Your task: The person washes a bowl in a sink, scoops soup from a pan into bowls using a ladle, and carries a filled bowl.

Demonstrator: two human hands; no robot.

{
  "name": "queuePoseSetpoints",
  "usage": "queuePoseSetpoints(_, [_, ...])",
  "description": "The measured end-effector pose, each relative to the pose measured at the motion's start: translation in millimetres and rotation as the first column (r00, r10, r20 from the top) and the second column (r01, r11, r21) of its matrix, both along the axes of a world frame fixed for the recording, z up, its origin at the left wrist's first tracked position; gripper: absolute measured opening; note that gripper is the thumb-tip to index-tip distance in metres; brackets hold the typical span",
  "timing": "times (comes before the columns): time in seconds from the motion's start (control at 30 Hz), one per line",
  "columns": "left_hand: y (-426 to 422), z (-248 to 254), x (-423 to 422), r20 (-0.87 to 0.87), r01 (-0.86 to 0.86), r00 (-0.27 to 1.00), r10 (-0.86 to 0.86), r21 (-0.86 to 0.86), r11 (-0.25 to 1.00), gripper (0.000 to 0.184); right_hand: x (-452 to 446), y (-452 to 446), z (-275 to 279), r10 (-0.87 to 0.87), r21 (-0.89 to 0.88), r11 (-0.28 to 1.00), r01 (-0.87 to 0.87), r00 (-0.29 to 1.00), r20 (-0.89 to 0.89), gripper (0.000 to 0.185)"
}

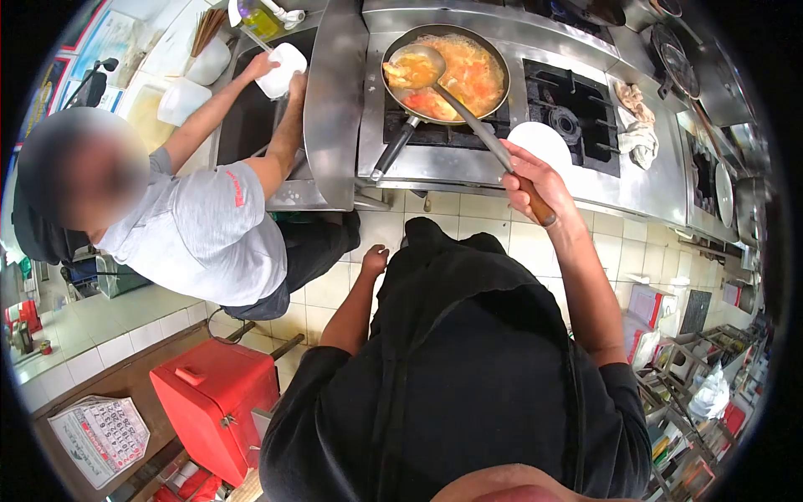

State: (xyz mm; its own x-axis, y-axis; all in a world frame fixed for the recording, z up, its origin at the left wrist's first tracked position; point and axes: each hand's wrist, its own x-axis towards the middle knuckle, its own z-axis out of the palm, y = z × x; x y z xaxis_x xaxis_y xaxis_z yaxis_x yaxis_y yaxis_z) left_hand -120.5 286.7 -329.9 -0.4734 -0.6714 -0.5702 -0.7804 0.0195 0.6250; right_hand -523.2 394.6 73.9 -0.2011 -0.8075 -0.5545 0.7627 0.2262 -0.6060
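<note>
My right hand (539, 186) is closed around the wooden-ended handle of a long metal ladle (473, 124). The ladle's bowl rests in a frying pan (504, 84), in orange-red food with bubbling liquid (468, 63). A yellowish mass lies at the pan's left side, by the bowl. The pan sits on a gas burner, its black handle (396, 151) pointing toward me. Down at my side, away from the stove, hangs my left hand (375, 261), fingers curled in and no object visible in it. A white plate (539, 144) lies right of the pan, close to my right hand.
On the left, a co-worker (209, 226) holds a white container (283, 71) over a sink (242, 125). A bare burner (565, 124) and a crumpled cloth (637, 125) are on the right. Behind stands a red box (213, 393); racks with items (694, 376) are at lower right.
</note>
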Motion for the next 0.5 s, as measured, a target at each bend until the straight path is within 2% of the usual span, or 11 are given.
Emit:
queuePoseSetpoints(0.1, [-2.3, -12.3, 6.0, -0.066, 0.036, 0.997, -0.042, -0.093, 0.995, 0.033, -2.5, 2.3, 4.6, 0.048, 0.027, 0.999, -0.044, 0.976, -0.213, 0.045])
queuePoseSetpoints(0.23, [-13.4, -23.6, 0.0, -0.037, -0.098, 0.994, 0.099, 0.04, 0.994, 0.037, -0.7, 5.7, -5.7, 0.184, 0.154, 0.982, -0.11, 0.738, -0.65, 0.051])
queuePoseSetpoints(0.3, [-16.0, -26.5, -2.1, -0.03, -0.177, 0.983, 0.18, 0.085, 0.981, 0.035, -4.6, 8.8, -5.9, 0.256, 0.238, 0.964, -0.116, 0.633, -0.73, 0.052])
queuePoseSetpoints(0.37, [-18.6, -26.6, 2.3, -0.043, -0.044, 0.998, 0.046, 0.04, 0.998, 0.036, -7.2, 10.8, -3.2, 0.319, 0.312, 0.944, -0.105, 0.531, -0.785, 0.054])
queuePoseSetpoints(0.43, [-19.5, -29.4, -1.5, -0.022, -0.174, 0.984, 0.176, 0.092, 0.981, 0.036, -6.8, 9.8, 2.1, 0.33, 0.317, 0.942, -0.114, 0.504, -0.798, 0.054])
queuePoseSetpoints(0.5, [-20.7, -30.2, -3.0, -0.01, -0.188, 0.982, 0.189, 0.088, 0.978, 0.036, -4.3, 6.6, 3.0, 0.33, 0.312, 0.942, -0.126, 0.518, -0.789, 0.053])
